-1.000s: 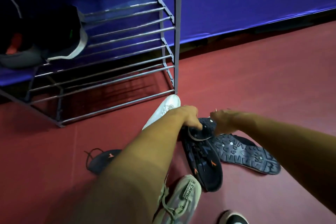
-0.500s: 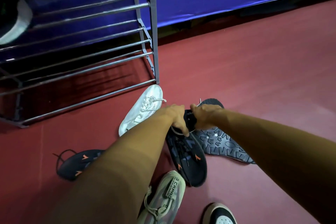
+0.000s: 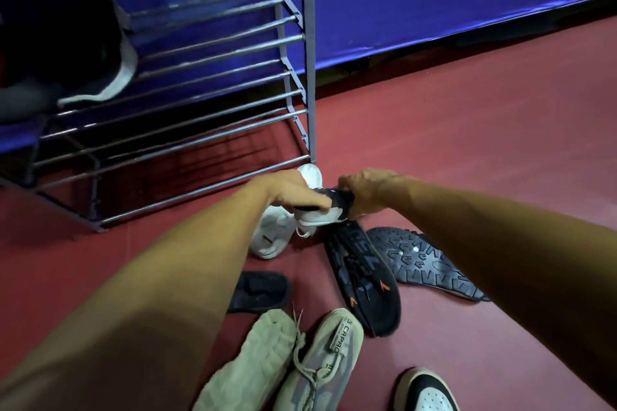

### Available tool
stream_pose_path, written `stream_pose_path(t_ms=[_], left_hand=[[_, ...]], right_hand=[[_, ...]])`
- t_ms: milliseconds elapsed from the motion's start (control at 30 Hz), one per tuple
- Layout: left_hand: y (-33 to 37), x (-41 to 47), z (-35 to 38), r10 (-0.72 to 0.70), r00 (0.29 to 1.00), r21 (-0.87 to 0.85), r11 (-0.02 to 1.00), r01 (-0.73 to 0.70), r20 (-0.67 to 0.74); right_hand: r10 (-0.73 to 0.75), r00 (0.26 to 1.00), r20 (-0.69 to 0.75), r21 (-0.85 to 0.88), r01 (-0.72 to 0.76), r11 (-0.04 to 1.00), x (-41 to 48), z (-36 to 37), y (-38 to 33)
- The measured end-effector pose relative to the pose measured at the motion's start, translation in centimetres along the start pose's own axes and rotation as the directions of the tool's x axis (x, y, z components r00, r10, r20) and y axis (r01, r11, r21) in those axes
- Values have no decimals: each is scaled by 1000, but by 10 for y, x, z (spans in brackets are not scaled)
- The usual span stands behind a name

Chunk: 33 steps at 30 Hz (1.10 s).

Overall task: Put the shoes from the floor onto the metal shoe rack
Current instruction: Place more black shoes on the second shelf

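Centre frame: left hand (image 3: 290, 190) and right hand (image 3: 365, 192) both grip black white-soled shoe (image 3: 320, 216), arms outstretched. Dark red floor (image 3: 467, 143) below, grey metal shoe rack (image 3: 309, 77) upper left.

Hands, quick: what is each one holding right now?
Left hand: grips the far end of the black shoe.
Right hand: grips the same end of that shoe.
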<state>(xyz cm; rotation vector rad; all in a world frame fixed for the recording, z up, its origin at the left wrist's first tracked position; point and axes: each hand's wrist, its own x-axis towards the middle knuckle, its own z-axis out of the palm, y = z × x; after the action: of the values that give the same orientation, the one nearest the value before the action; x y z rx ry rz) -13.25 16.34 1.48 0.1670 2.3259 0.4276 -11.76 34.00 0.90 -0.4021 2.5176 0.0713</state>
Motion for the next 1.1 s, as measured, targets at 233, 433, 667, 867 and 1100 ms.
stream_pose_path(t_ms=[233, 433, 667, 867, 1100], left_hand=[[-43, -81, -35, -118, 987, -307, 948, 79, -111], [-85, -131, -49, -162, 974, -524, 850, 56, -159], [-116, -159, -59, -230, 896, -798, 572, -190, -379], [-124, -161, -58, -262, 855, -813, 517, -267, -447], [-121, -163, -56, -233, 858, -829, 462, -316, -457]], right_hand=[[-87, 987, -137, 23, 91, 996, -16, -45, -56], [-194, 948, -253, 17, 205, 979, -25, -72, -96], [-231, 907, -352, 325, 350, 879, -26, -91, -124], [-135, 900, -414, 594, 380, 709, -28, -107, -143], [-128, 912, -390, 644, 370, 669, -29, -108, -138]])
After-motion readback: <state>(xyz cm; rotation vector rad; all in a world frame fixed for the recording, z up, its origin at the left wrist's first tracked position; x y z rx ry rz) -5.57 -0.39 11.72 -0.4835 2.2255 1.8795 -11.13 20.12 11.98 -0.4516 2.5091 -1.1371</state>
